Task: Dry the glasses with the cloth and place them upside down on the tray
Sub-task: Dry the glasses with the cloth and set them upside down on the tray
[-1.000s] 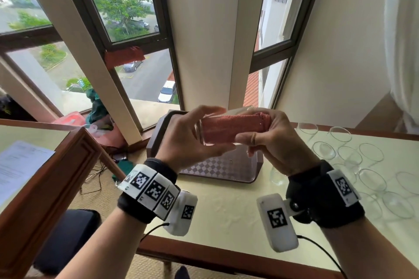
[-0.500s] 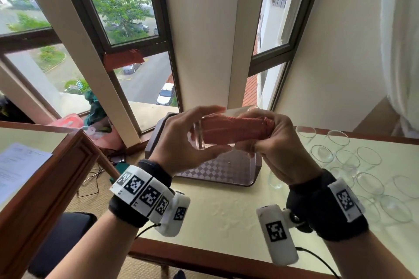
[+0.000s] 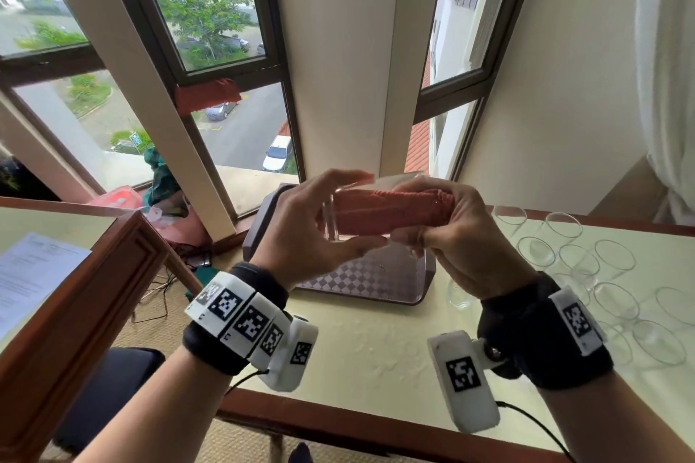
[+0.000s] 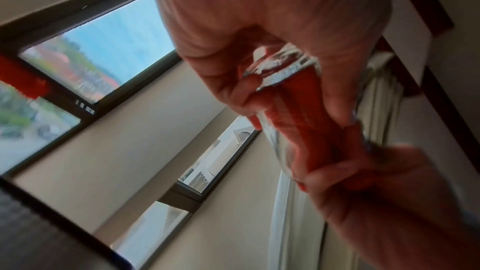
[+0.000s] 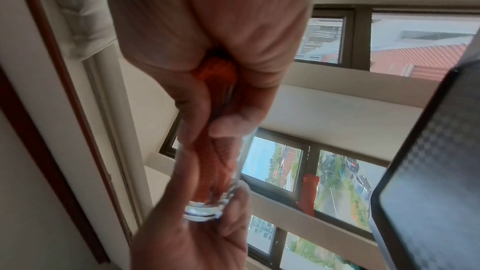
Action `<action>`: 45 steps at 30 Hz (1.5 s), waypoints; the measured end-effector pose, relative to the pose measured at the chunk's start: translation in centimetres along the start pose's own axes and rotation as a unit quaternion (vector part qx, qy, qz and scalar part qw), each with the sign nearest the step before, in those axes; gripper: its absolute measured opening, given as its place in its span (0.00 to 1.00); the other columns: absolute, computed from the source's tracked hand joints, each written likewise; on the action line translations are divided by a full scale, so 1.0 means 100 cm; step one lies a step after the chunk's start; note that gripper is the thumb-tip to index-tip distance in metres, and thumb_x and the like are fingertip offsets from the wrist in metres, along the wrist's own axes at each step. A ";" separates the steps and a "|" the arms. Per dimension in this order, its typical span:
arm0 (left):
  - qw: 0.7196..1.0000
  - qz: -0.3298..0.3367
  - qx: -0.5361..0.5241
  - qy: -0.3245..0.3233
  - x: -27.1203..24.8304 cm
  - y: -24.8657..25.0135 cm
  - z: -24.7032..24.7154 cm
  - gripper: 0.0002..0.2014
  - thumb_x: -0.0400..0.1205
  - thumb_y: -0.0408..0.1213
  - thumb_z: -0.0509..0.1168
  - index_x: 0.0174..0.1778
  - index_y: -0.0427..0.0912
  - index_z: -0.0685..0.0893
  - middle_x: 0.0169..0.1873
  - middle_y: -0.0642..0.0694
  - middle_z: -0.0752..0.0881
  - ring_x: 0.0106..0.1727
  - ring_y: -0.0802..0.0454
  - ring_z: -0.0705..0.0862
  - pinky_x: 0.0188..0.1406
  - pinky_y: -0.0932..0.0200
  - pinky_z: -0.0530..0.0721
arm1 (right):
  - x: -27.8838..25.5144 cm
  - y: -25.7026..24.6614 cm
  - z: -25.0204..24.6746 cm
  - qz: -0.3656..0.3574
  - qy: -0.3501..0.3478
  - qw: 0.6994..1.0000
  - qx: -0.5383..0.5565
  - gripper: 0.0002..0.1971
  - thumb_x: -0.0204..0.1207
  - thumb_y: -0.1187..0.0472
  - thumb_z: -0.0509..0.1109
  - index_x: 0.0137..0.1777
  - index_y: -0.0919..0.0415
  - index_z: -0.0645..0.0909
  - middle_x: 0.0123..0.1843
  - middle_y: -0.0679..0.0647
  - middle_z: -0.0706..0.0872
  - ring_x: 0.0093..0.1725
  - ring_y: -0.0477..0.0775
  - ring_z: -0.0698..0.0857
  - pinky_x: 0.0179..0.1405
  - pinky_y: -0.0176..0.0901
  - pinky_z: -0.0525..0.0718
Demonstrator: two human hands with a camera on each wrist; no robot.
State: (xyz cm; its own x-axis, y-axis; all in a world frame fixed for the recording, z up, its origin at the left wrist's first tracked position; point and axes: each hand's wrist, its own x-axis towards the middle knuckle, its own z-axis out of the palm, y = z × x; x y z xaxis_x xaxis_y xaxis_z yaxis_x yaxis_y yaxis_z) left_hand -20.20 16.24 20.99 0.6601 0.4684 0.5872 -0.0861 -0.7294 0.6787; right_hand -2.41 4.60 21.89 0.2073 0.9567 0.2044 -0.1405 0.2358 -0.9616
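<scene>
Above the tray: a glass (image 3: 340, 216) lies on its side in the air, held between both hands, well clear of the table (image 3: 376, 346).
Left hand: the left hand (image 3: 319, 233) pinches the base end of the glass, thumb under and fingers over.
Right hand: the right hand (image 3: 462, 237) is curled round the bunched end of the cloth (image 3: 391, 212) at the mouth of the glass.
Cloth: red, rolled, pushed deep inside the glass, nearly to the bottom as the right wrist view shows.
Step in hand: drying the inside, by my reading.
Tray: the tray (image 3: 421, 299) with its checked floor sits just below the hands; no glass shows on the visible part.
Waiting glasses: more glasses (image 3: 579, 263) stand on the table to the right.
Next move: likely pull the cloth out, wipe the outside if needed, turn the mouth down, then set the glass gently on the tray.
</scene>
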 end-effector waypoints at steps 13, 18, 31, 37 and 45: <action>1.000 0.001 0.010 -0.002 0.000 0.004 0.005 0.35 0.68 0.53 0.79 0.68 0.38 0.82 0.56 0.45 0.90 0.52 0.58 0.91 0.50 0.65 0.90 | -0.006 -0.008 -0.002 0.020 -0.026 0.999 0.001 0.18 0.61 0.82 0.75 0.50 0.65 0.84 0.38 0.52 0.90 0.32 0.45 0.88 0.27 0.34 0.86; 0.964 -0.166 -0.208 -0.014 -0.005 0.007 0.015 0.37 0.65 0.51 0.82 0.69 0.39 0.81 0.53 0.45 0.90 0.44 0.52 0.93 0.35 0.60 0.90 | -0.008 -0.003 -0.006 -0.005 -0.016 1.000 0.008 0.24 0.59 0.87 0.74 0.46 0.59 0.91 0.42 0.55 0.92 0.38 0.51 0.90 0.27 0.38 0.87; 0.997 -0.050 -0.060 -0.011 -0.008 0.013 0.037 0.34 0.66 0.47 0.81 0.68 0.43 0.81 0.54 0.64 0.89 0.52 0.58 0.91 0.43 0.61 0.91 | -0.017 -0.007 -0.029 0.042 -0.024 0.998 0.031 0.25 0.60 0.90 0.70 0.42 0.60 0.92 0.37 0.57 0.90 0.29 0.51 0.87 0.19 0.37 0.84; 0.926 -0.297 -0.229 -0.032 0.002 0.027 0.044 0.29 0.59 0.57 0.78 0.55 0.51 0.89 0.39 0.51 0.92 0.33 0.55 0.87 0.22 0.63 0.83 | -0.026 -0.002 -0.030 0.013 0.022 0.999 -0.028 0.34 0.59 0.97 0.59 0.39 0.58 0.91 0.38 0.57 0.91 0.40 0.60 0.90 0.30 0.46 0.90; 0.994 -0.102 -0.039 -0.002 -0.001 0.038 0.064 0.38 0.61 0.57 0.81 0.67 0.46 0.84 0.54 0.48 0.91 0.50 0.55 0.93 0.47 0.56 0.92 | -0.035 -0.018 -0.054 0.053 -0.002 0.999 0.002 0.25 0.57 0.92 0.65 0.56 0.80 0.82 0.47 0.70 0.86 0.30 0.52 0.87 0.21 0.37 0.83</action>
State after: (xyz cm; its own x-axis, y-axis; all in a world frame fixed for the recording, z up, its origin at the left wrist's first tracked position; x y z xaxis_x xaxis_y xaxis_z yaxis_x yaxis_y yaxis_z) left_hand -15.81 10.22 20.75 0.6724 0.6011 0.4319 -0.0078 -0.5778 0.8162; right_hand 2.31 -0.12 21.95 0.1876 0.9768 0.1029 -0.1654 0.1347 -0.9770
